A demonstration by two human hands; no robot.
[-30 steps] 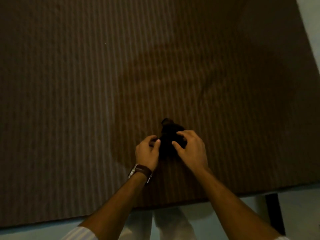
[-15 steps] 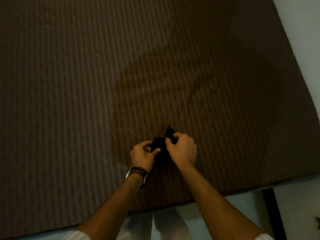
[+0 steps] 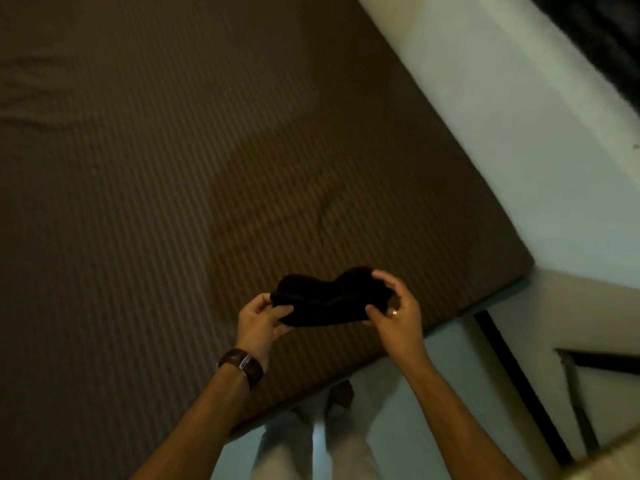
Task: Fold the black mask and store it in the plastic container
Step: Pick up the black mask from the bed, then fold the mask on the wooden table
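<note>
Item: black mask (image 3: 329,301), soft dark fabric, stretched out crosswise and held in the air between our two hands, above the near right corner of the brown striped bed (image 3: 173,202); it does not touch the bedding. Left hand (image 3: 261,322): fingers closed on the mask's left end, thumb on top, the rest curled beneath. Right hand (image 3: 398,311): fingers curved round the mask's right end, thumb under its lower edge and fingertips over the top; a ring (image 3: 394,312) shows on one finger. Left wrist: brown strap watch (image 3: 242,365). Both forearms bare. Below the hands we see pale trousers (image 3: 294,445) and a pale floor (image 3: 519,168) running along the bed's right side. Dim light; the mask's folds are hard to read.
</note>
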